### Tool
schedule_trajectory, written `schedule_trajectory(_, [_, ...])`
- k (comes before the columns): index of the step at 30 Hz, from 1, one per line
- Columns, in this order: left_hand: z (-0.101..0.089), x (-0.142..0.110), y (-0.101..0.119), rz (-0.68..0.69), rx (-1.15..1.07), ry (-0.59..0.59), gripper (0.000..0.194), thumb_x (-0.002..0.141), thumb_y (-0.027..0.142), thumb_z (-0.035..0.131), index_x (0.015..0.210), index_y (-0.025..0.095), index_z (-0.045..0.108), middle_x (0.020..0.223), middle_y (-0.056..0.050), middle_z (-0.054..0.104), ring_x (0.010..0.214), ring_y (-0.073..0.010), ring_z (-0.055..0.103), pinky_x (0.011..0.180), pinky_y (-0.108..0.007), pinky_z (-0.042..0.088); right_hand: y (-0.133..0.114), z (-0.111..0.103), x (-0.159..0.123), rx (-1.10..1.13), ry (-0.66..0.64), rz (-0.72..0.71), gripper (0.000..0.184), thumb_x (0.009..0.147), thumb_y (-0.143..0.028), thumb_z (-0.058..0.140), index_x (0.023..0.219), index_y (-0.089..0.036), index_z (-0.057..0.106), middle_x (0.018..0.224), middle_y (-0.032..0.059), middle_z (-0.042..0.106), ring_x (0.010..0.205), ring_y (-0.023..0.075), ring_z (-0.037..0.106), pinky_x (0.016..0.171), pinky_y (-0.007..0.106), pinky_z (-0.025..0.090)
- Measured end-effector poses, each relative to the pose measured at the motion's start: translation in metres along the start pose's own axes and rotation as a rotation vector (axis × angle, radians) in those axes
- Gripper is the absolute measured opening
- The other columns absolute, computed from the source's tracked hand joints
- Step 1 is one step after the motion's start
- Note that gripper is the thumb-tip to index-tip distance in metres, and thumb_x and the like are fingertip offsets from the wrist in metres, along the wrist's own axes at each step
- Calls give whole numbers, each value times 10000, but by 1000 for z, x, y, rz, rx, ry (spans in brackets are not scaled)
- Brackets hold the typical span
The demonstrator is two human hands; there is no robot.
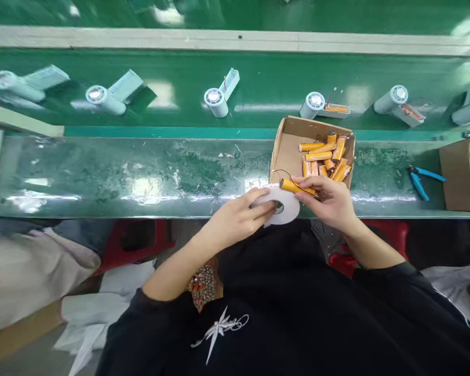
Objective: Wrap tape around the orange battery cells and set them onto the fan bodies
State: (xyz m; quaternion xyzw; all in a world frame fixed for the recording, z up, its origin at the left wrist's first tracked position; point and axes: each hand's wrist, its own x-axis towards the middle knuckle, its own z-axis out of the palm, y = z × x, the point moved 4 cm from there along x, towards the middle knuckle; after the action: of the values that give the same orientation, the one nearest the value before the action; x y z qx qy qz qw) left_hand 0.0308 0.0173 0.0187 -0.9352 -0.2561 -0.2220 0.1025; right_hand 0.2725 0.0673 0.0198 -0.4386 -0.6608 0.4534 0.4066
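My left hand (246, 216) is closed around a white roll of tape (288, 209), its fingers lying over the roll near the hole. Between the thumb and fingers of my right hand (327, 201) is an orange cylindrical battery (292, 186) with thin dark wires. The battery's near end lies against or just above the upper edge of the tape roll; I cannot tell if they touch. Right behind my hands stands an open cardboard box (288, 151) with several more orange batteries (319, 155) piled toward its right side.
Along the green belt (172, 112) lie several pale blue cylindrical housings (217, 104) with open trays, some holding batteries. Blue-handled pliers (419, 183) rest on the worn bench (203, 162) to the right, beside another cardboard box (456, 172). Co-workers sit at both sides.
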Motion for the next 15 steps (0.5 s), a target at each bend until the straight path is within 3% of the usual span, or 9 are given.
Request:
schedule_trajectory(5, [-8, 1, -10, 82, 32, -87, 281, 1042, 54, 678, 1261, 185, 795, 1337, -25, 811, 1465, -248, 647, 1323, -421, 556, -15, -18, 19, -58, -243, 172, 470, 882, -523, 925, 1246, -262, 784, 1249, 75, 853, 1173, 281, 822, 1082, 473, 677])
schedule_trajectory(7, [-14, 5, -12, 121, 42, -100, 284, 1035, 45, 675, 1254, 179, 796, 1352, -35, 797, 1505, -244, 612, 1354, -421, 523, -27, -26, 29, -190, -356, 178, 409, 854, -499, 948, 1155, -257, 815, 1129, 64, 863, 1136, 301, 816, 1042, 452, 667])
schedule_trajectory(9, [-21, 9, -12, 132, 57, -90, 284, 1020, 37, 684, 1248, 164, 795, 1359, -53, 783, 1512, -251, 599, 1359, -423, 517, -35, -31, 36, -265, -376, 159, 333, 847, -496, 950, 1037, -254, 821, 1006, 54, 856, 1110, 315, 805, 994, 428, 655])
schedule_trajectory(12, [-30, 12, -11, 60, 91, -36, 339, 991, 29, 709, 1287, 178, 781, 1375, -59, 757, 1486, -265, 599, 1356, -457, 522, -31, -22, 31, -152, -195, 127, 400, 865, -577, 917, 1086, -262, 809, 1061, 59, 860, 1123, 317, 805, 976, 440, 673])
schedule_trajectory(15, [-36, 13, -10, -74, 125, 4, 432, 981, 33, 719, 1376, 208, 742, 1358, -60, 741, 1410, -278, 618, 1327, -538, 548, -7, 5, 13, 127, 168, 99, 605, 900, -718, 827, 1322, -294, 732, 1272, 81, 840, 1184, 307, 814, 997, 478, 703])
